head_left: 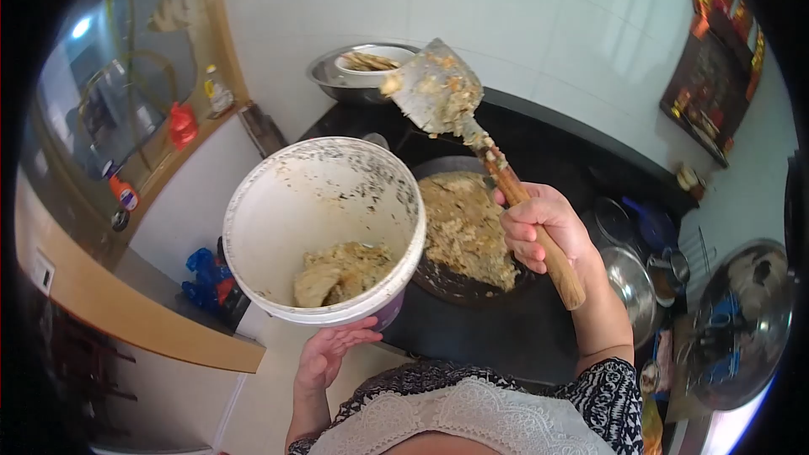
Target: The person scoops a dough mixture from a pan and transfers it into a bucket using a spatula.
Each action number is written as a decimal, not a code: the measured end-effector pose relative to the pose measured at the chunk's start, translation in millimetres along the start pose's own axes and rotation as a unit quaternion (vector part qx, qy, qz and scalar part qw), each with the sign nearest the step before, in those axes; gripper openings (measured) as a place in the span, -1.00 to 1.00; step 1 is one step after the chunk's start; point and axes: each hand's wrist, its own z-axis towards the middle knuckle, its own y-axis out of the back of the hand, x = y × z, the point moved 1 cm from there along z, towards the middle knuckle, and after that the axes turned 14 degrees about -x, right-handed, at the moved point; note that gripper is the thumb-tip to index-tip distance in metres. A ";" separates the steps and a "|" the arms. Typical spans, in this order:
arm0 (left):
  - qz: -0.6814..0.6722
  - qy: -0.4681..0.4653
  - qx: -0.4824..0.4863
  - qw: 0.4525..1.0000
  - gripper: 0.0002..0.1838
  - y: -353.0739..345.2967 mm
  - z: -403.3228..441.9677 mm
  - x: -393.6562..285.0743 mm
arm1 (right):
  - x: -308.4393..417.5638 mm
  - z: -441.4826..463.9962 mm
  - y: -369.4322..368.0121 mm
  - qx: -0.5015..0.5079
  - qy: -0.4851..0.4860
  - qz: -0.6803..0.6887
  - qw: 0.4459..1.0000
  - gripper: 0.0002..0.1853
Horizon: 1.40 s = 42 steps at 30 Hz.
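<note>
My right hand [546,232] is closed around the wooden handle of a spatula [533,221]. Its metal blade points up and left, smeared with pale, lumpy batter. Lower left, a white bucket [324,173] faces me with its mouth, its inner wall speckled with dark residue. A mound of batter [347,274] lies at its bottom. Below the rim, my left hand [333,352] has its fingers stretched out against the bucket's outer side; the thumb is apart. Behind the spatula is a dark pan [447,166] with a thick layer of batter [463,227] spread in it.
A metal basin [324,76] at the back holds a white bowl [352,56] with flat brown pieces. The black counter [472,337] surrounds the pan. Lids [628,286] and utensils crowd the right. A wooden-edged partition [168,333] stands at left.
</note>
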 end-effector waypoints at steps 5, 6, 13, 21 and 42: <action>0.030 0.078 0.096 0.992 -0.24 0.4 8.1 23.6 | -32.6 -0.1 73.7 -0.142 -0.040 -0.001 0.989 -0.76; 0.036 0.106 0.107 0.988 -0.33 -4.3 10.2 30.2 | -41.8 1.0 90.5 -0.179 -0.071 -0.019 0.981 -0.82; 0.237 0.247 0.161 0.926 -0.70 -41.3 43.9 88.6 | -120.4 14.6 156.0 -0.275 -0.210 0.052 0.937 -0.91; 0.277 0.298 0.120 0.906 -0.72 -41.7 51.4 163.6 | -205.4 68.7 153.5 -0.264 -0.217 0.134 0.930 -0.88; 0.300 0.432 0.010 0.851 -0.70 -8.6 57.1 208.0 | -276.4 162.0 131.6 -0.301 -0.296 0.324 0.846 -0.96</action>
